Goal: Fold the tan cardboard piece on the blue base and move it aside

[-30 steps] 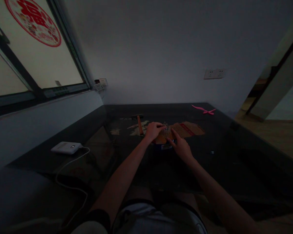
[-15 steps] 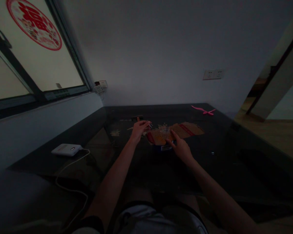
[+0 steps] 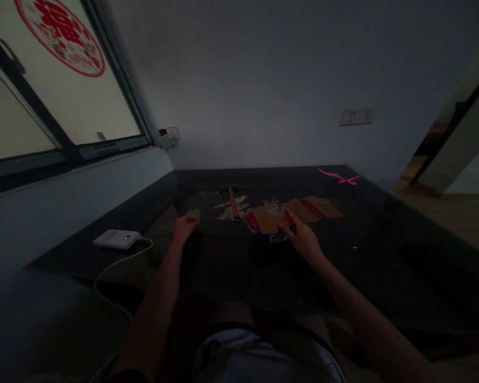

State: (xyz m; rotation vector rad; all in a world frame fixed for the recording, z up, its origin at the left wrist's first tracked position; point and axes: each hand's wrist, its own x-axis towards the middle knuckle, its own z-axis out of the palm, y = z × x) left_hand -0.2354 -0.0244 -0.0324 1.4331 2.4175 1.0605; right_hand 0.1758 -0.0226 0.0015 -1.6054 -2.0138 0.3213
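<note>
My left hand [image 3: 184,229] is low over the dark table at left, its fingers bunched together beside some small pale scraps [image 3: 193,214]. What the fingertips hold, if anything, is too dark and small to make out. My right hand [image 3: 303,239] rests on a torn brown cardboard piece [image 3: 263,219] with a red stripe, index finger and thumb stretched apart on it. Thin upright metal pins, perhaps nails [image 3: 280,207], stand in the cardboard near the index fingertip. Under the cardboard's near edge shows a blue box [image 3: 277,239] with a white label.
A hammer [image 3: 233,203] with a wooden handle lies behind, on pale torn scraps [image 3: 223,214]. At left sits a white power bank [image 3: 117,239] with a cable. Pink ribbon-like strips [image 3: 345,180] lie at the far right, a small shiny bit [image 3: 355,248] nearer.
My left hand has moved left and down from beside the cardboard to the table, uncovering the hammer's handle. Thin shiny pieces showed in its fingers before. My right hand stays on the cardboard.
</note>
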